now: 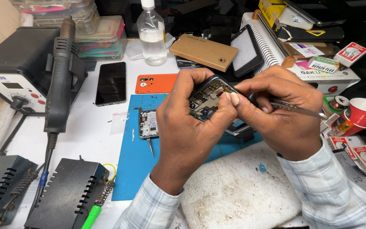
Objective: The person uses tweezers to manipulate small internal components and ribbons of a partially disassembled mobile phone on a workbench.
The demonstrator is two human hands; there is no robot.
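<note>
Left hand (191, 127) clenched around opened phone (208, 99), circuit side up, raised above blue mat (138, 157). Right hand (280, 114) pinching metal tweezers (297, 108), tips at phone's right edge, touching left thumb. Tweezers' long axis running right, away from phone. Orange back cover (155, 83) beyond, on white surface (90, 131); hot-air station (18, 68) far left.
</note>
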